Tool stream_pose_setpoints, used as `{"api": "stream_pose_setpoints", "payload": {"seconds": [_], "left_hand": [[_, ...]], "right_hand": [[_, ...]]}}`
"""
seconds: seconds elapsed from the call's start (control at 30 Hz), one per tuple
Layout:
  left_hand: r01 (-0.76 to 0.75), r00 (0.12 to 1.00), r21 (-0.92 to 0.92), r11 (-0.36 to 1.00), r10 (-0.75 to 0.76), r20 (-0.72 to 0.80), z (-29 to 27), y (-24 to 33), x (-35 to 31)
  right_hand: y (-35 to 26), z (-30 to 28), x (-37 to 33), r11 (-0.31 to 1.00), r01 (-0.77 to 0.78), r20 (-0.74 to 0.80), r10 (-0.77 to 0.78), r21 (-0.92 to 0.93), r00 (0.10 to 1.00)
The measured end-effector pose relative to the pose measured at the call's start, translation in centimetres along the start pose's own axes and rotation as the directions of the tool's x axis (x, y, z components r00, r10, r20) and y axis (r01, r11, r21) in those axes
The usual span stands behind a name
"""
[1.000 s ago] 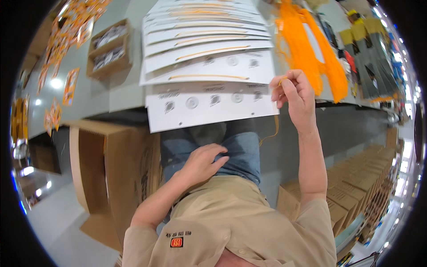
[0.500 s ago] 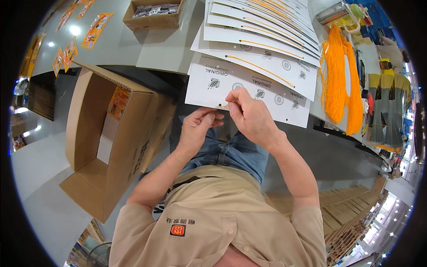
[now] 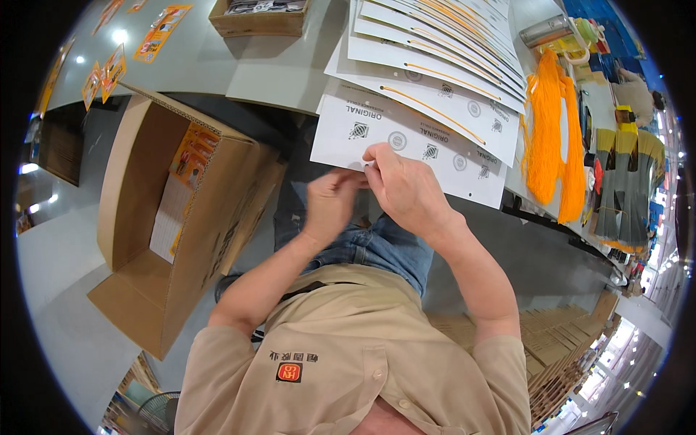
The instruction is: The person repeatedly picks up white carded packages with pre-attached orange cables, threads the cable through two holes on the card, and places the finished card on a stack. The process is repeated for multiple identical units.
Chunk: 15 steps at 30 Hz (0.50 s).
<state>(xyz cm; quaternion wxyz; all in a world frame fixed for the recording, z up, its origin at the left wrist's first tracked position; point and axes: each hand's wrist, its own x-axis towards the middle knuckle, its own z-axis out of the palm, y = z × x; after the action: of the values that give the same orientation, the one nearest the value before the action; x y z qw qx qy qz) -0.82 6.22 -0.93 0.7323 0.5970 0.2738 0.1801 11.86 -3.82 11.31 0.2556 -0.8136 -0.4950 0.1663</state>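
Observation:
At the near edge of the front white printed card (image 3: 341,154), my right hand (image 3: 407,187) is closed, thumb and forefinger pressed together over the card's left hole. What they pinch is hidden. My left hand (image 3: 330,206) is just beside it, below the card's edge, its fingers blurred by motion. One punched hole shows at the card's right corner. Behind lies an overlapping stack of white cards (image 3: 377,49), with orange cords (image 3: 433,114) threaded along their near edges.
A skein of orange cord (image 3: 545,134) hangs at the table's right, beside grey-and-yellow bundles (image 3: 616,192). To my left stands an open cardboard box (image 3: 134,279) with orange-and-white packs inside. A small carton (image 3: 257,25) and orange packets (image 3: 161,32) are on the table.
My left hand has drawn up closer to the right hand and now blurs. The bit of orange cord at the card's hole is no longer visible. The view has shifted slightly.

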Motion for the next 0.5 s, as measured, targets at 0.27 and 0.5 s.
{"api": "stream_pose_setpoints", "payload": {"seconds": [0.27, 0.5], "left_hand": [[0.432, 0.745, -0.204, 0.878, -0.476, -0.468, -15.7, -6.1, -2.7], [0.114, 0.964, 0.459, 0.881, -0.21, 0.162, -4.1, -4.2, -2.1]], "right_hand": [[1.4, -4.9, -9.0, 0.939, -0.337, 0.297, 0.304, 0.067, 0.905], [5.0, -6.7, -10.3, 0.9, -0.376, -0.248, 0.424, 0.22, 0.871]]}}
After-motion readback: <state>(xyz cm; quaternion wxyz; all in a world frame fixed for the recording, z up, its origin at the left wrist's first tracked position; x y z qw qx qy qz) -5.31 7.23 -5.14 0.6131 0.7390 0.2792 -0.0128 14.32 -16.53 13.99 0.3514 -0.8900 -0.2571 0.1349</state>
